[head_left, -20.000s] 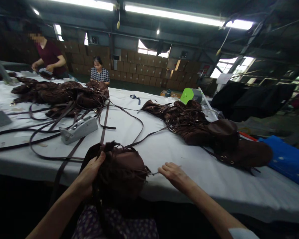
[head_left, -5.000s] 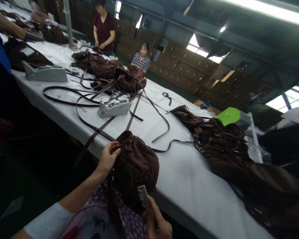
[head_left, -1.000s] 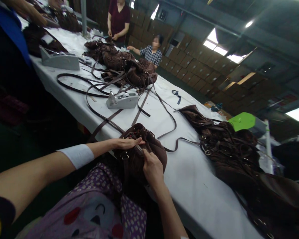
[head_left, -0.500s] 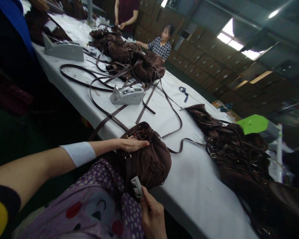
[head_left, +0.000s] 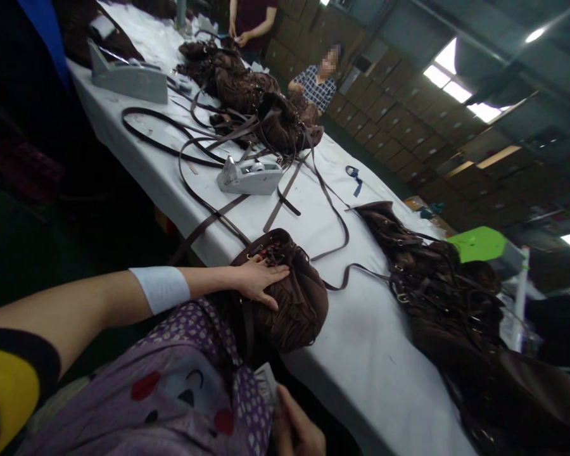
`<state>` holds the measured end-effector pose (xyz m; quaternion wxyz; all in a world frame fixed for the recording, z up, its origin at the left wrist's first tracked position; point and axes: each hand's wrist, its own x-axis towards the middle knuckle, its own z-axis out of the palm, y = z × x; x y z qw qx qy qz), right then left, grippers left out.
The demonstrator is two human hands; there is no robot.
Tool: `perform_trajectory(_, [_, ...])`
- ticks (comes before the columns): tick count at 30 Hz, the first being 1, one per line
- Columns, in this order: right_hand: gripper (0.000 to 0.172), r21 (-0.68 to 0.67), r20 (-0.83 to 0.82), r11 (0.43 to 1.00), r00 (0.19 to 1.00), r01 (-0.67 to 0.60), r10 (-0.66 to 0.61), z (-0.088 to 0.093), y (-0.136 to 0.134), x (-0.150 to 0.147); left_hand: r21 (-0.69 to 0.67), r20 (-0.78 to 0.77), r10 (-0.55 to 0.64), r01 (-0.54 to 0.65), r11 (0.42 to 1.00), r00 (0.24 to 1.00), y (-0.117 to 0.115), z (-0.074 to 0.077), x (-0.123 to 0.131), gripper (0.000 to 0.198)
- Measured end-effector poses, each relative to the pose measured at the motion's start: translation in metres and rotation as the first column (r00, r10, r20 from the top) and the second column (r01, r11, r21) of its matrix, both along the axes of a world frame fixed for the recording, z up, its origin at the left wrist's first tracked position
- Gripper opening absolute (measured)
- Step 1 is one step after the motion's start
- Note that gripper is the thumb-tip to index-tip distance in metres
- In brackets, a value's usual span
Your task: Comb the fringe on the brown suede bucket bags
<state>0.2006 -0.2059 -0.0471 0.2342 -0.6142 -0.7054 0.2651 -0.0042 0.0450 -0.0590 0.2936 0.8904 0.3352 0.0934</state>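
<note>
1. Head view: the dark brown handbag [head_left: 297,310] could be tipped over the near edge of the white-covered table [head_left: 365,348] if the pressure of the left hand [head_left: 261,282] were eased, since its near side seems poorly supported.
2. Its gathered folds could be snagged if the teeth of the white comb [head_left: 267,382] were dragged too hard.
3. The thin brown strap [head_left: 370,270] beside it could be tugged along if the bag were turned; whether the two are joined cannot be told.
4. The handbag is placed at lower centre of the frame, directly under the left hand, which is laid flat with its fingers spread.
5. The comb is pinched by the right hand [head_left: 297,421] at bottom centre, apart from the bag.
</note>
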Motion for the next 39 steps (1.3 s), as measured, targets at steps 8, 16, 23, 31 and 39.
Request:
perform_trajectory(8, [0.04, 0.284, 0.36, 0.959, 0.926, 0.009, -0.116, 0.039, 0.116, 0.001, -0.197, 0.073, -0.08, 0.093, 0.976, 0.994, 0.013, 0.008, -0.01, 0.075])
perform_trajectory(16, [0.042, 0.05, 0.449, 0.98, 0.881, -0.193, 0.151, 0.008, 0.093, -0.012, -0.153, 0.057, 0.009, 0.0, 0.988, 0.998, 0.004, 0.006, -0.003, 0.06])
perform_trajectory(23, [0.034, -0.073, 0.164, 0.947, 0.933, -0.313, 0.321, -0.014, 0.017, -0.002, -0.105, 0.041, 0.016, -0.012, 0.994, 0.999, 0.004, 0.007, -0.003, 0.066])
perform_trajectory(31, [0.036, 0.289, 0.178, 0.956, 0.978, 0.053, -0.108, 0.036, 0.072, 0.022, 0.037, 0.377, 0.168, -0.196, 0.98, 0.911, -0.036, 0.017, -0.041, 0.074])
perform_trajectory(39, [0.042, 0.295, 0.46, 0.948, 0.888, -0.123, -0.027, 0.043, 0.156, -0.05, -0.247, 0.487, 0.556, -0.505, 0.827, 0.673, -0.073, -0.018, -0.047, 0.075])
